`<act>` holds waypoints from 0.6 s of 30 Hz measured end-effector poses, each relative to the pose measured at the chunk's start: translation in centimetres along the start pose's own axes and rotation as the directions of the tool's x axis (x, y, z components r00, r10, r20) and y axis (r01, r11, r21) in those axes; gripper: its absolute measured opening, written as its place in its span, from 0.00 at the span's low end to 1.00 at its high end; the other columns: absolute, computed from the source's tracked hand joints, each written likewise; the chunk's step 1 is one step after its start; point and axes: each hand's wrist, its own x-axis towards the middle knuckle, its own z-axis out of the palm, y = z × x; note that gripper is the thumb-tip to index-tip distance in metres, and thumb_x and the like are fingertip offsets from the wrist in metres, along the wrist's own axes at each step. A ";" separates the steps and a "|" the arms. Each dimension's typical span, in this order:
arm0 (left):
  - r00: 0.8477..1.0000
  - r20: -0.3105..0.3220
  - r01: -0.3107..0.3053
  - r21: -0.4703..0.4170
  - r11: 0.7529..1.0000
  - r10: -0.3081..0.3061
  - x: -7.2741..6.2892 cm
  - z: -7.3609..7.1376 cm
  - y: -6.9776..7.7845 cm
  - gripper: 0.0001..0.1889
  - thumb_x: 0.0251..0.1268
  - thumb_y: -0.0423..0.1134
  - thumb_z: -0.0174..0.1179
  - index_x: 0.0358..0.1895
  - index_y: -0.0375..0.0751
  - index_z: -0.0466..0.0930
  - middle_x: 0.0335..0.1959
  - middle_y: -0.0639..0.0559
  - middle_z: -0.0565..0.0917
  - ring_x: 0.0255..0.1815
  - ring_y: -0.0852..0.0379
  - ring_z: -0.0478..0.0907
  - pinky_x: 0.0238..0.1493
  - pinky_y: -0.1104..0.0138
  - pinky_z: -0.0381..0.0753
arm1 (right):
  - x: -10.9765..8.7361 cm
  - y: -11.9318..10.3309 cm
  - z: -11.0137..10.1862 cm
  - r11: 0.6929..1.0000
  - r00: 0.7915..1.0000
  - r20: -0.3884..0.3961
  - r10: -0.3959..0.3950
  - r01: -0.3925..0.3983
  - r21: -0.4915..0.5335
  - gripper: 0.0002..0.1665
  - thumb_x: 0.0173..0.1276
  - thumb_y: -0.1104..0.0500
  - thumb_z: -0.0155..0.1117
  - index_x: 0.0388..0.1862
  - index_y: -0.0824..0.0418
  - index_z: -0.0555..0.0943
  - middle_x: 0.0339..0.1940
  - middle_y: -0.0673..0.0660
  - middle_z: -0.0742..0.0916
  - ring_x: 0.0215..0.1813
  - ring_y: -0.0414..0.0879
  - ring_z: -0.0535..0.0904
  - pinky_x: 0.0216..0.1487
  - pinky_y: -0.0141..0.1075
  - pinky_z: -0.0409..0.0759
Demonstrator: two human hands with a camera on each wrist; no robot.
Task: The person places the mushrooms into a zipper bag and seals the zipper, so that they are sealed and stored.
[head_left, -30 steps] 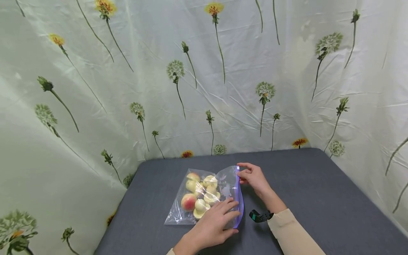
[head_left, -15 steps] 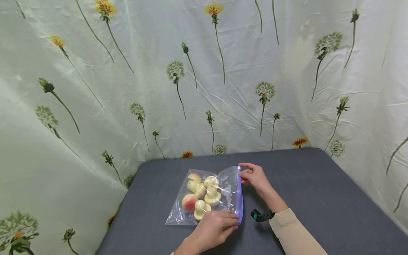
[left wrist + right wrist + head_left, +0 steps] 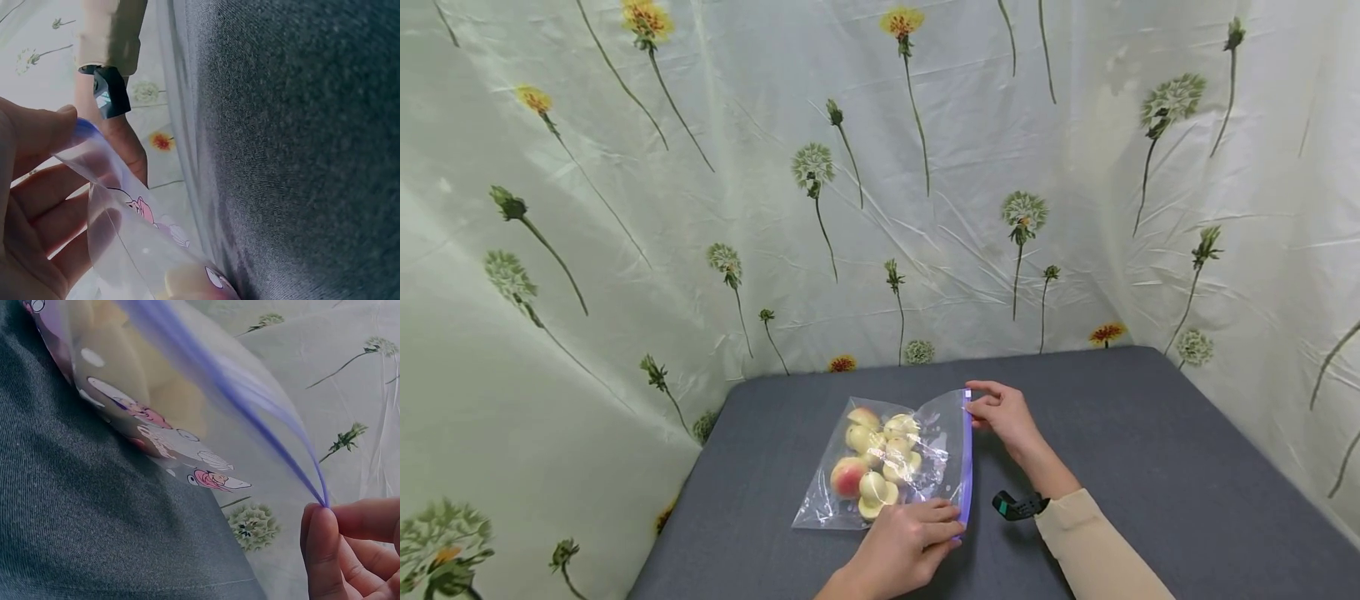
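A clear zip bag [image 3: 951, 425] with a purple zip strip [image 3: 967, 467] lies on the table, its mouth to the right. Inside are a red and yellow peach [image 3: 847, 478] and several pale yellow fruit pieces [image 3: 873, 490]. My left hand [image 3: 904, 543] pinches the near end of the strip between thumb and fingers. At the far end, beside a small white tab [image 3: 967, 394], my right hand [image 3: 1006, 419] pinches the strip. In the right wrist view the two purple edges [image 3: 240, 403] stand apart and meet at my right fingertips. Pink cartoon prints [image 3: 212, 480] show on the bag.
A dark grey cloth covers the table [image 3: 1097, 450]. Behind and at the sides hangs a pale curtain [image 3: 880, 208] printed with dandelions. A black band [image 3: 1018, 506] sits on my right wrist, below a beige sleeve [image 3: 1093, 542].
My left hand has gone from lying spread over the bag's near corner to pinching the strip there. The bag and right hand have shifted slightly right.
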 end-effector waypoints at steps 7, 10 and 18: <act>0.999 -0.037 -0.018 0.085 0.996 0.021 0.0 -0.3 0.5 0.10 0.59 0.38 0.73 0.44 0.46 0.91 0.46 0.53 0.88 0.48 0.60 0.85 0.49 0.69 0.82 | 0.0 0.2 0.0 1.000 0.999 -0.053 -0.007 0.007 -0.002 0.26 0.68 0.67 0.68 0.65 0.65 0.77 0.34 0.60 0.89 0.30 0.47 0.85 0.42 0.49 0.85; 0.996 -0.067 -0.056 0.146 0.988 0.066 0.0 -0.3 0.6 0.10 0.57 0.37 0.74 0.43 0.46 0.91 0.45 0.53 0.89 0.46 0.60 0.85 0.49 0.69 0.82 | 0.0 0.4 -0.1 1.000 0.998 -0.062 -0.012 0.011 -0.018 0.26 0.68 0.67 0.68 0.65 0.65 0.77 0.34 0.60 0.89 0.31 0.48 0.85 0.42 0.49 0.85; 0.979 -0.129 -0.119 0.254 0.960 0.156 0.3 0.1 1.3 0.08 0.63 0.33 0.62 0.39 0.44 0.91 0.39 0.54 0.89 0.40 0.62 0.86 0.45 0.70 0.82 | 0.4 0.5 -0.4 1.000 0.996 -0.089 -0.004 0.003 -0.004 0.28 0.66 0.70 0.69 0.66 0.65 0.76 0.31 0.59 0.88 0.30 0.48 0.85 0.41 0.49 0.85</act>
